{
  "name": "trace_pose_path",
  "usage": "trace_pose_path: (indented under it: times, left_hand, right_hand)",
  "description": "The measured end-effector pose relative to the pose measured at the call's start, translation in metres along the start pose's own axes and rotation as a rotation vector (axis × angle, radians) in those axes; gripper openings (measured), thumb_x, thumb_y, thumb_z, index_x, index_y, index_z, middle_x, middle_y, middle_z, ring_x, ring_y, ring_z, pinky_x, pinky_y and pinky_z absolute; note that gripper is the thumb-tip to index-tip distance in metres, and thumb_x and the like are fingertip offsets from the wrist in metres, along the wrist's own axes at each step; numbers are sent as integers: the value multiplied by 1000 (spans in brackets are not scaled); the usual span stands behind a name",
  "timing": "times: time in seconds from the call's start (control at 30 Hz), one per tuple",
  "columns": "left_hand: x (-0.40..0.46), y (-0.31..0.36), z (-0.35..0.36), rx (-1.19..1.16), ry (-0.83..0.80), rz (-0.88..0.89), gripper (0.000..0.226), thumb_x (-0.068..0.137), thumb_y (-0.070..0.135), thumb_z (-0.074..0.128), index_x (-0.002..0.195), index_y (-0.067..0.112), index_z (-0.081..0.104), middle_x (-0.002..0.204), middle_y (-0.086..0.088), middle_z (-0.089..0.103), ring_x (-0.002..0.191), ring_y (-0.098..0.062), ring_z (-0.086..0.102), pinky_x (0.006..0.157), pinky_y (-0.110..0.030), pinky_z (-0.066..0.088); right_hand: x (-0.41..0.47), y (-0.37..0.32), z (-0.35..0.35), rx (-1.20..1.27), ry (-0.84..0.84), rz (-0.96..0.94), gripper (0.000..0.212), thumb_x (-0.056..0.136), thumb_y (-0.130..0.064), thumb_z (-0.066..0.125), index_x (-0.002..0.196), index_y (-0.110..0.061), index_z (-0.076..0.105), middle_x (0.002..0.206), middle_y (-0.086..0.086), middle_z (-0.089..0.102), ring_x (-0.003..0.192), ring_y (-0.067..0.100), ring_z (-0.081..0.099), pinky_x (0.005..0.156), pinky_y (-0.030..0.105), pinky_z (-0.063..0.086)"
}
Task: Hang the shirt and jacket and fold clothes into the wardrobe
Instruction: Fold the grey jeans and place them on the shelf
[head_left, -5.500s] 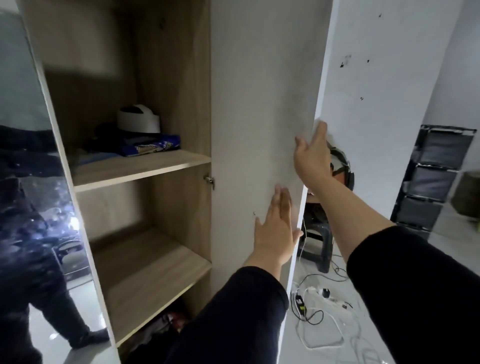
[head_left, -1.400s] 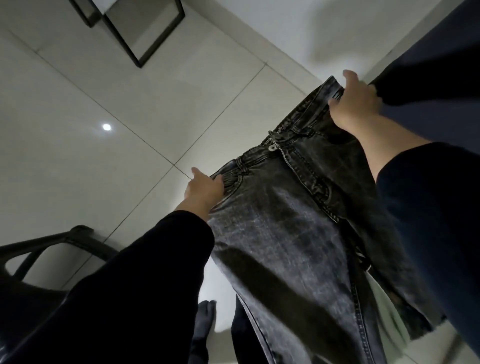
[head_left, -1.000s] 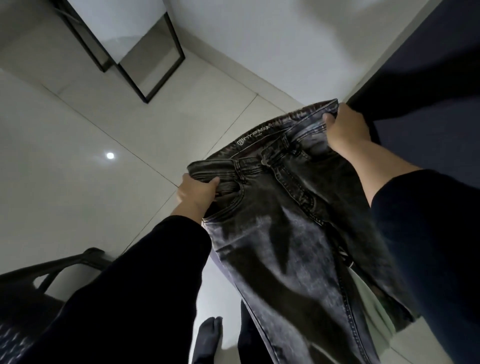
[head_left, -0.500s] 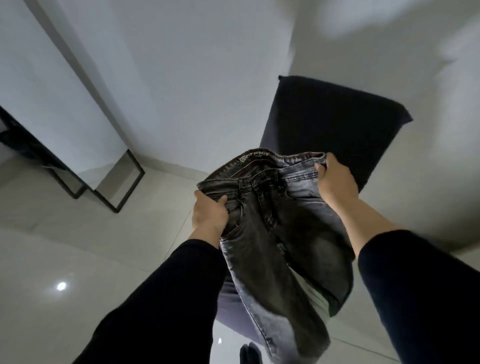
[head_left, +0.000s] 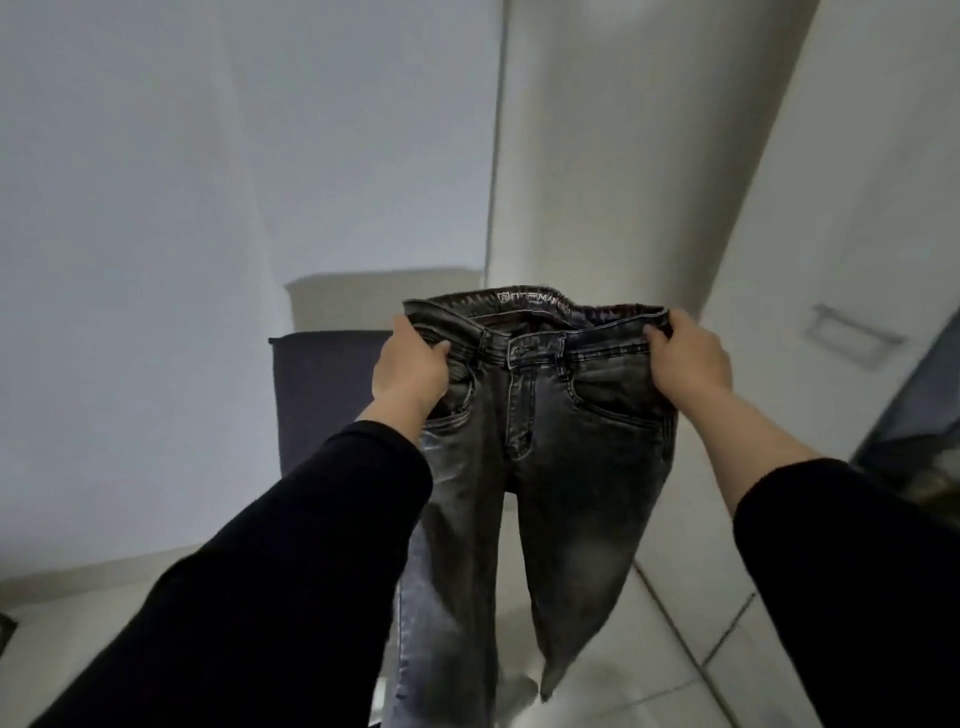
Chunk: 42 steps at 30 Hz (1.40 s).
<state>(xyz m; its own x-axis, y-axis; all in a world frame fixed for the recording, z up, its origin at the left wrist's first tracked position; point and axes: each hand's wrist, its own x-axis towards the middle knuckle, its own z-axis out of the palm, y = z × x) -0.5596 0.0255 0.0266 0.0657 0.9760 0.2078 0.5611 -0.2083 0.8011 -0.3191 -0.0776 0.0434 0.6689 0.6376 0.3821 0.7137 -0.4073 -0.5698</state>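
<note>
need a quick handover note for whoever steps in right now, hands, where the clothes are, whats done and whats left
Left hand: grips the left end of the waistband of the dark grey washed denim jeans, fingers curled over the edge.
Right hand: grips the right end of the waistband the same way.
Jeans: held up in the air, front facing the camera, fly closed, legs hanging down over the pale tiled floor, not folded.
Behind them is a dark upholstered seat.
Done: jeans picked up and spread out.
Left: fold the jeans and put them in the wardrobe. The shirt, the jacket and the wardrobe shelves are not in view.
</note>
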Motion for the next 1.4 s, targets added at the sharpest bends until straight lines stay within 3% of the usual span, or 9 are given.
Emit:
trace_pose_path:
  times: [0.33, 0.5, 0.7, 0.87, 1.0, 1.1, 1.2, 1.27, 1.4]
  left_hand:
    - [-33, 157, 62, -156, -50, 287, 44, 97, 22, 48, 135, 6, 30, 124, -16, 54, 106, -31, 55, 74, -34, 38]
    - [-47, 207, 78, -234, -108, 425, 50, 97, 28, 50, 135, 4, 28, 115, -13, 56, 100, -28, 55, 76, -33, 39]
    - [-72, 246, 100, -527, -464, 513, 38, 100, 27, 40, 132, 10, 29, 111, -6, 53, 109, -29, 56, 94, -42, 47]
    - [-76, 238, 112, -683, -634, 464, 43, 94, 28, 55, 127, 15, 33, 120, -6, 57, 111, -23, 57, 98, -44, 47]
    - [-73, 234, 116, -605, -487, 485, 46, 93, 9, 53, 135, 10, 36, 123, -11, 57, 114, -26, 56, 99, -40, 46]
    - [-71, 237, 111, -712, -478, 430, 38, 96, 3, 43, 133, 11, 40, 117, -7, 56, 113, -26, 55, 100, -40, 45]
    - [-69, 237, 107, -769, -467, 441, 34, 97, 2, 37, 128, 15, 45, 109, 0, 54, 106, -21, 55, 98, -40, 47]
    - [-66, 233, 104, -816, -459, 454, 36, 96, -2, 35, 125, 15, 47, 106, 2, 55, 100, -16, 55, 94, -34, 48]
    - [-54, 221, 89, -921, -405, 417, 42, 93, -9, 31, 125, 10, 51, 105, 0, 57, 92, -11, 55, 79, -21, 49]
  right_hand:
    - [35, 29, -145, 157, 211, 91, 25, 90, -33, 56, 108, -17, 59, 115, 10, 64, 107, 35, 59, 90, 40, 49]
    - [38, 14, -171, 511, 156, 111, 10, 86, -22, 60, 80, -22, 53, 89, 10, 67, 73, 30, 68, 59, 44, 59]
    - [30, -14, -177, 774, 11, 126, 7, 95, -20, 55, 96, -14, 54, 76, 10, 61, 51, 22, 56, 42, 27, 53]
    - [22, -10, -184, 837, -142, 200, 37, 103, -36, 31, 90, -15, 59, 83, 6, 63, 66, 19, 60, 68, 38, 56]
    - [23, 3, -179, 934, -175, 184, 45, 105, -33, 25, 97, -12, 64, 95, 9, 63, 86, 23, 61, 85, 42, 54]
    - [30, 12, -175, 802, -31, 162, 34, 102, -25, 34, 110, -12, 65, 104, 5, 62, 96, 18, 57, 88, 34, 46]
    - [38, 43, -160, 515, 121, 186, 33, 94, -24, 53, 127, -20, 53, 125, 4, 52, 111, 19, 50, 93, 29, 41]
    - [33, 58, -152, 455, 194, 278, 52, 87, -36, 62, 133, -29, 39, 138, 6, 38, 124, 27, 43, 108, 42, 34]
    - [21, 71, -146, 745, 81, 340, 94, 80, -46, 71, 149, -27, 9, 144, 0, 32, 129, 22, 37, 106, 40, 29]
